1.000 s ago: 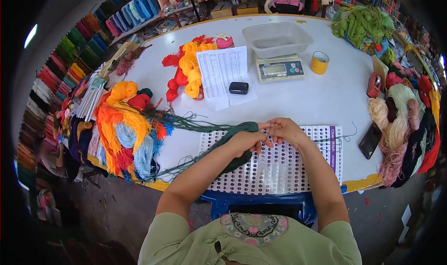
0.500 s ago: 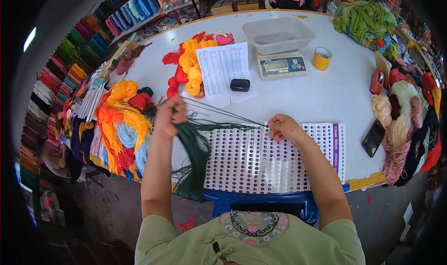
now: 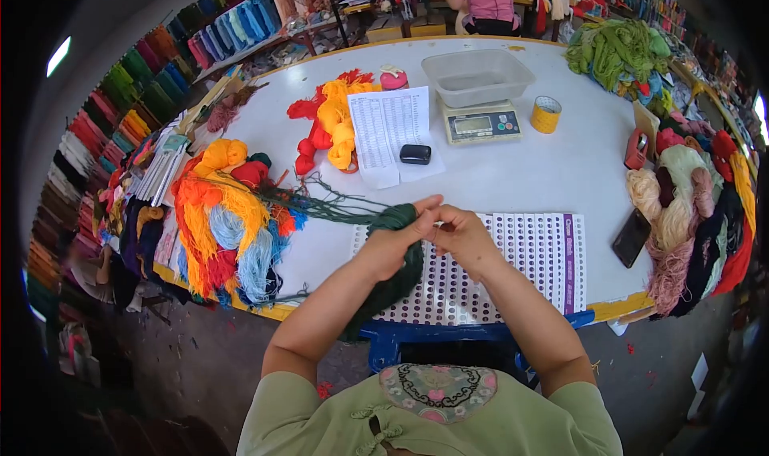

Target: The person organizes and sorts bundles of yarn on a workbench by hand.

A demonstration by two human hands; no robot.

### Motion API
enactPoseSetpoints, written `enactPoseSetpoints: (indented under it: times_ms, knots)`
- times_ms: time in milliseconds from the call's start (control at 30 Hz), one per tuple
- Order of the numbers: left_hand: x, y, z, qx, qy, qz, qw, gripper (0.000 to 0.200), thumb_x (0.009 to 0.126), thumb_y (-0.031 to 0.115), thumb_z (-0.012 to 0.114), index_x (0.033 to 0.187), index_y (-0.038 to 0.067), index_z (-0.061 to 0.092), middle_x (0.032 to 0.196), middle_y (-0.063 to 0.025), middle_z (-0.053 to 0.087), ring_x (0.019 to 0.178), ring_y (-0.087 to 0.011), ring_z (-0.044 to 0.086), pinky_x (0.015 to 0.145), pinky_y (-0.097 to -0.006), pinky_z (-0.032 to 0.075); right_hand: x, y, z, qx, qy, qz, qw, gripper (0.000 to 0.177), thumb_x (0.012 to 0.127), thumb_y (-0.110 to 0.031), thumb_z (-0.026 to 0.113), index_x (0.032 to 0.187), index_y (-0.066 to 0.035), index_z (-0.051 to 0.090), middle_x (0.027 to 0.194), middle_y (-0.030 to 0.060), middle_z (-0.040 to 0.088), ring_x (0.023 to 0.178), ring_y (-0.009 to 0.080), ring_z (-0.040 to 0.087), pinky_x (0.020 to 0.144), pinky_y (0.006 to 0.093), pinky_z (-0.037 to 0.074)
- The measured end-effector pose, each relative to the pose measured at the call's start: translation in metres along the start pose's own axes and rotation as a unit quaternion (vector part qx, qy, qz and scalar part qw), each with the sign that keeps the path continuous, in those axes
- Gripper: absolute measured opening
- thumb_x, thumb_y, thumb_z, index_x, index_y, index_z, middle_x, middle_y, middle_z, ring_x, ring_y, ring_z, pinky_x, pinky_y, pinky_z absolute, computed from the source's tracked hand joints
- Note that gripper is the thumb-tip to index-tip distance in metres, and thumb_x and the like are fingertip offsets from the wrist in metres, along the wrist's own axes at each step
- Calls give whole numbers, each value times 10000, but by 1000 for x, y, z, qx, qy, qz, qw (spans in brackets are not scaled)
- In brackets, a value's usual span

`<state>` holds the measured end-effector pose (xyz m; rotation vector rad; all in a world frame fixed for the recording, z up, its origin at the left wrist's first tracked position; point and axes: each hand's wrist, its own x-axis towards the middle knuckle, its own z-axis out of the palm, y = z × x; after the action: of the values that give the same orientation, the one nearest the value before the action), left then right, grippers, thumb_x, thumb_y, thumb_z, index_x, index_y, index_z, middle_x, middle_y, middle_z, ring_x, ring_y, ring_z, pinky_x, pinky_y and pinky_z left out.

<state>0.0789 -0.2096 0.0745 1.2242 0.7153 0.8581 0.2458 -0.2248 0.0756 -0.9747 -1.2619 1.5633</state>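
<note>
A hank of dark green thread [image 3: 404, 276] hangs from my left hand [image 3: 391, 248], which is closed around its upper part. Loose green strands trail from it leftward across the table. My right hand [image 3: 462, 238] meets the left at the fingertips, its thumb and fingers pinched together. Thin thread was stretched to that hand a moment ago; what lies in the pinch now is hidden. Beneath both hands lie white cards [image 3: 513, 296] with rows of punched holes and a purple printed strip at the right edge.
Orange, red and blue yarn [image 3: 228, 224] is heaped at left. Farther back are a printed sheet [image 3: 392, 128] with a black case [image 3: 415, 154], a scale [image 3: 481, 124] under a plastic tub [image 3: 478, 76], and a tape roll [image 3: 546, 114]. A phone [image 3: 632, 237] lies right; a person [image 3: 489, 0] sits beyond.
My left hand has moved right with the green hank, up against my right hand. The strands stretched between the hands no longer show. My right hand has shifted slightly left.
</note>
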Motion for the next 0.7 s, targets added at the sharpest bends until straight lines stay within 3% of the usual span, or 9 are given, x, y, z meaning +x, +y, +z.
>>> enactPoseSetpoints:
  times_ms: [100,367,467,567,667,700]
  knots:
    - [-4,9,15,-138,-20,-49,989,543,984,405,503,1352,5,493,1334,-94,532,1229,-178,486,1058,-334,356,-11,-2,-5,19,11,-23,1000,112,883,-171,688,938,-74,681,797,9,656,651,58,543,557,189,411]
    - [-8,11,17,-186,-43,-8,982,560,1005,417,434,1376,-2,458,1322,-91,527,1214,-183,498,1066,-344,364,-25,-10,-5,100,33,-34,994,79,911,-134,645,927,-57,652,849,11,655,743,95,635,545,194,405]
    - [-10,15,24,-169,-45,-18,984,559,1005,421,433,1379,6,457,1337,-82,514,1221,-179,490,1070,-346,360,-25,-5,-1,10,40,-75,996,121,923,-169,637,969,-58,638,884,19,664,746,92,627,556,198,427]
    - [-10,17,27,-154,-41,-32,987,556,1003,422,434,1378,14,461,1359,-82,502,1239,-177,477,1070,-346,362,-18,5,-2,-56,36,-175,982,92,933,-142,613,974,-60,618,918,28,656,773,95,627,575,196,429]
    - [-5,13,23,-182,-51,-24,982,551,1002,422,431,1375,18,464,1397,-95,477,1271,-181,457,1073,-343,357,-24,-5,-8,13,24,-84,996,78,943,-129,588,984,-65,599,961,43,648,804,101,627,616,208,447]
    - [-4,11,21,-198,-55,-20,978,550,1002,422,429,1374,18,465,1412,-102,467,1283,-184,449,1076,-341,354,-24,-3,-9,23,37,-101,994,78,947,-132,580,985,-65,590,961,45,650,818,104,630,637,215,452]
